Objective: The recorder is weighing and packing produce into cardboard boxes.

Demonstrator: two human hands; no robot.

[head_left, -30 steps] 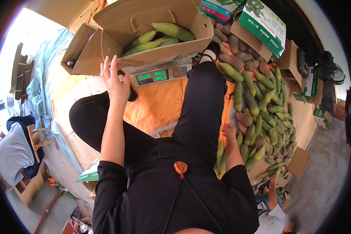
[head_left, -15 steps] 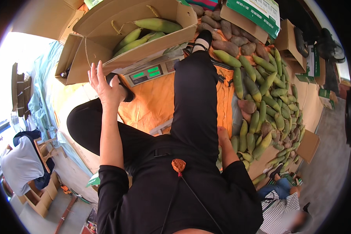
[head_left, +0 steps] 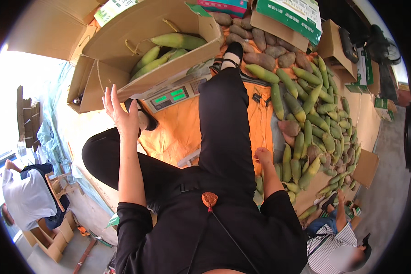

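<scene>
My left hand [head_left: 122, 113] spreads empty near the carton [head_left: 178, 65]; my right hand [head_left: 263, 156] curls right of it, grip I can't tell; keeping both off should steady the scale [head_left: 167, 97] beneath.

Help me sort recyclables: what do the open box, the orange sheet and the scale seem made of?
Open box: most likely cardboard; matte brown, stiff, with folded edges.
Orange sheet: probably plastic, perhaps coated cloth; slight sheen and many creases.
Scale: seemingly hard plastic, smooth and pale grey with a flat face; metal can't be ruled out.
</scene>
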